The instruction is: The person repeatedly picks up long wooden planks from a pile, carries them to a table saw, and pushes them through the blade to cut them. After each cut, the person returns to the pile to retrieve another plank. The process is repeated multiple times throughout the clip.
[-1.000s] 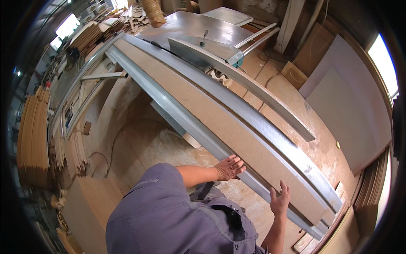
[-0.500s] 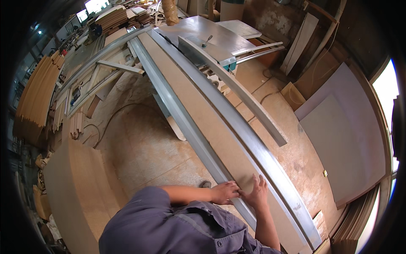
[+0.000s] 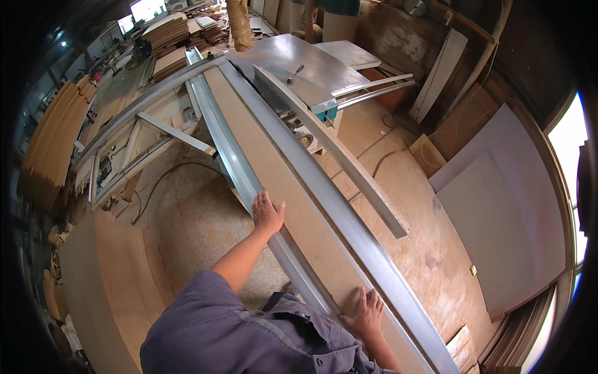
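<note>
Metal bench rails (image 3: 369, 254) flank the long brown board (image 3: 277, 177); left grip (image 3: 269, 215) lies flat at its left edge, right grip (image 3: 367, 313) spreads wide on its nearer stretch. Steadying seems in hand; next calls for even pressure.

White daylight glares from a window (image 3: 568, 137) at right, a sheen lies on the metal tabletop (image 3: 289, 53), the back wall (image 3: 398, 34) is dim, the hands (image 3: 268, 218) look sharp, and fisheye distortion curves straight edges near the black rim.
</note>
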{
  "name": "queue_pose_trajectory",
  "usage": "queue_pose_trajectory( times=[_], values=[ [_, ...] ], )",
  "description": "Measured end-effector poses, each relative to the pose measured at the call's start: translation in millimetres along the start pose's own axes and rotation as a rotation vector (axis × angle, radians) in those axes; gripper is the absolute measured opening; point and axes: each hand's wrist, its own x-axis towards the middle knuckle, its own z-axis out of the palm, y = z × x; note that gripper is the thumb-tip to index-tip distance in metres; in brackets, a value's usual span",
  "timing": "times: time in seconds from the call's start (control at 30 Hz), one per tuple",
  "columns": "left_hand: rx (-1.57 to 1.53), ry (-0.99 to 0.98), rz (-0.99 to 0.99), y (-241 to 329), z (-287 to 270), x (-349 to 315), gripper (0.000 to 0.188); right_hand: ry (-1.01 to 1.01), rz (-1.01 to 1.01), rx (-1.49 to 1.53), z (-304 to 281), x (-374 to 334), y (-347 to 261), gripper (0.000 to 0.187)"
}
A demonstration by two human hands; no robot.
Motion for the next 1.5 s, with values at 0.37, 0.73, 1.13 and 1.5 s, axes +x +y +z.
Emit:
queue_pose_trajectory(
  times=[0.37,0.73,1.13,1.5],
  values=[
    [0.023,-0.019,0.018,68.7,-15.7,-62.3,0.079,-0.048,-0.011,0.063,-65.1,-90.2,95.3,0.114],
    [-0.029,0.003,0.214,152.9,4.9,-63.9,0.076,-0.135,0.14,0.051,-116.6,-149.1,229.7,0.111],
    [-0.082,-0.081,0.448,234.1,37.8,-27.1,0.074,-0.101,0.242,0.068,-192.2,-101.6,259.7,0.102],
    [-0.094,-0.066,0.49,254.3,55.2,14.4,0.073,-0.065,0.217,0.077,-167.1,-67.9,297.0,0.12]
  ],
)
